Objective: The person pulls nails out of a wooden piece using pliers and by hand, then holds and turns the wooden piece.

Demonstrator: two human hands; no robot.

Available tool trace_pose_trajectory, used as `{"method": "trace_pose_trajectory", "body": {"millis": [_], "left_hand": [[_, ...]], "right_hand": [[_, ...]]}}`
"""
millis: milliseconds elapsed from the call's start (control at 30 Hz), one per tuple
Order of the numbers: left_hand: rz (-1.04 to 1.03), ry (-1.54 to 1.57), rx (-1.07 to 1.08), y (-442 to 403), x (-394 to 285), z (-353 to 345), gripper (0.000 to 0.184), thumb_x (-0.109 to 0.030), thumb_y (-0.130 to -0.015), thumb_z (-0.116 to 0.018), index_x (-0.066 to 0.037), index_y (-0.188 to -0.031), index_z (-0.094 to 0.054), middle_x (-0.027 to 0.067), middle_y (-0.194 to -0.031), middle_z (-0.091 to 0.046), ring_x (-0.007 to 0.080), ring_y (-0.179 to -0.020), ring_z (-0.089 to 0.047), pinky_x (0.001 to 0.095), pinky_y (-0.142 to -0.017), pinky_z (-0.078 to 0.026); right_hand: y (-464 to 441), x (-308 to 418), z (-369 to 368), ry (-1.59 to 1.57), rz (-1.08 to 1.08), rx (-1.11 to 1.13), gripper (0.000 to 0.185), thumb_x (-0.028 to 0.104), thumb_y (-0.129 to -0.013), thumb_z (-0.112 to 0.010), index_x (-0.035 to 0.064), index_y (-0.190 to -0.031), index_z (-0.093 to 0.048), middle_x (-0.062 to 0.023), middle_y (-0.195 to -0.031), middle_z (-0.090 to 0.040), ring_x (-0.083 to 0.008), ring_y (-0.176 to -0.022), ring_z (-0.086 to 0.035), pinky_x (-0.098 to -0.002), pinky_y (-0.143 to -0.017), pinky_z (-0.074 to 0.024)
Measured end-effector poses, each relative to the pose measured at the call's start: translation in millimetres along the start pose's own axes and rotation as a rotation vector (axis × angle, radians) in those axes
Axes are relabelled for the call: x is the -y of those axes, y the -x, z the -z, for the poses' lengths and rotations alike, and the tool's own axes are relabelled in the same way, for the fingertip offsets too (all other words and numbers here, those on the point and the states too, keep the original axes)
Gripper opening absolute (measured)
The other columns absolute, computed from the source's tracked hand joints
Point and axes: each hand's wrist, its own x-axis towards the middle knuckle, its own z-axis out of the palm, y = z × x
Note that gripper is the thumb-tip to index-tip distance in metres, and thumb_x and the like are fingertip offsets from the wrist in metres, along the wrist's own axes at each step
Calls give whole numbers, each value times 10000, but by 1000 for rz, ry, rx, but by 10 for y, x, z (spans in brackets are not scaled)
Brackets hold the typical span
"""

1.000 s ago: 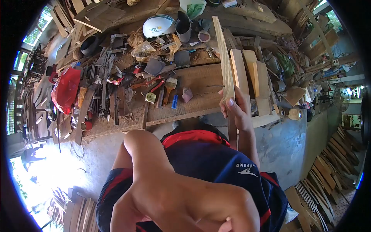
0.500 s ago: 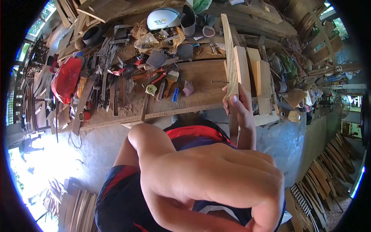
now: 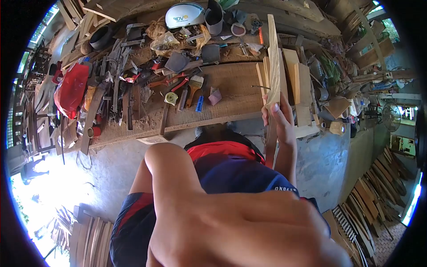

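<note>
My right hand (image 3: 279, 116) is closed around a long, narrow wooden strip (image 3: 274, 58), its thumb lying along the near face. The strip points away over the workbench, and its lower part runs back toward my body. A thin, dark, nail-like pin (image 3: 260, 87) juts out to the left of the strip, just above my fingers. Very near the camera, my left hand (image 3: 258, 227) is bent across my chest and blurred. Its back and knuckles show, while the fingertips are hidden or out of frame, so I cannot tell what it holds.
On the wooden workbench (image 3: 240, 104) lie a paintbrush (image 3: 194, 89), red-handled pliers (image 3: 179, 85), a tape roll (image 3: 170, 98) and a blue tube (image 3: 199, 103). Behind stand a white helmet (image 3: 184, 16) and a dark cup (image 3: 214, 21). Light boards (image 3: 303, 91) lie right of the strip. A red bag (image 3: 71, 91) sits left.
My left hand has moved down and toward the lower right, uncovering more of my shirt. The strip and my right hand have shifted slightly right. The bench has moved a little left in view.
</note>
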Motion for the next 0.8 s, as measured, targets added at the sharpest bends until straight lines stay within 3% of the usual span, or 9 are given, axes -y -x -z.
{"method": "trace_pose_trajectory", "body": {"millis": [200, 233, 267, 333, 400, 500, 567, 633, 800], "left_hand": [[2, 11, -125, 227, -82, -13, 507, -407, -921, -408, 37, -960, -650, 300, -1137, -466, 349, -859, -557, 406, -762, -458], [91, -166, -2, 315, -80, 125, 585, -441, -934, -333, 66, -989, -619, 314, -1129, -455, 384, -914, -537, 426, -844, -431], [224, -252, -31, 504, -19, 214, 443, -345, -919, -374, -8, -1117, -582, 173, -1124, -529, 299, -1044, -472, 391, -882, -392], [500, -370, -245, 850, 147, 519, 521, -421, -936, -348, 30, -1053, -580, 141, -978, -587, 244, -949, -549, 344, -842, -419], [828, -424, -600, 1500, 511, 941, 397, -348, -910, -471, -9, -1095, -562, 97, -958, -608, 146, -928, -548, 286, -782, -426], [1408, -1262, -447, 2914, 941, 1708, 219, -196, -794, -552, -32, -927, -610, 151, -900, -639, 280, -806, -623, 360, -705, -491], [1315, -1334, -566, 3966, 1176, 2129, 224, -200, -757, -564, -27, -896, -596, 183, -929, -609, 332, -823, -598, 402, -707, -486], [1398, -1459, -562, 3905, 1047, 2261, 223, -189, -747, -566, -39, -911, -580, 189, -973, -571, 347, -890, -564, 429, -731, -470], [1417, -1978, -522, 3876, 964, 2792, 297, -185, -717, -590, -77, -991, -550, 121, -1109, -466, 318, -1066, -432, 428, -830, -399]], "right_hand": [[68, -174, 86, 91, -197, -156, 332, 306, -813, -639, 19, -929, -519, -11, -673, -486, -75, -580, -475, -209, -493, -383], [84, -148, 74, 97, -193, -157, 332, 306, -813, -639, 19, -929, -519, -11, -673, -485, -75, -580, -475, -209, -493, -383], [123, -117, 47, 269, -217, -232, 330, 295, -778, -676, 26, -885, -517, -12, -661, -489, -76, -597, -490, -216, -496, -392], [204, -155, 49, 441, -237, -304, 334, 283, -744, -713, 33, -842, -515, -14, -650, -492, -77, -615, -506, -223, -499, -401], [323, -440, 206, 605, -242, -451, 322, 218, -724, -713, 34, -852, -483, -16, -682, -507, -113, -622, -519, -268, -534, -428], [491, -747, 254, 394, -157, -546, 375, 136, -702, -688, 28, -959, -437, -58, -735, -518, -179, -638, -535, -323, -582, -443], [586, -811, 184, 547, -157, -570, 428, 107, -684, -676, 32, -1006, -404, -92, -768, -519, -226, -671, -542, -353, -609, -447], [685, -979, 214, 860, -120, -566, 524, 75, -637, -663, 16, -1048, -342, -193, -867, -512, -340, -793, -547, -423, -694, -444], [966, -1220, 209, 975, -293, -657, 496, 82, -645, -655, 1, -1008, -327, -189, -900, -501, -318, -836, -541, -399, -750, -440]]}}
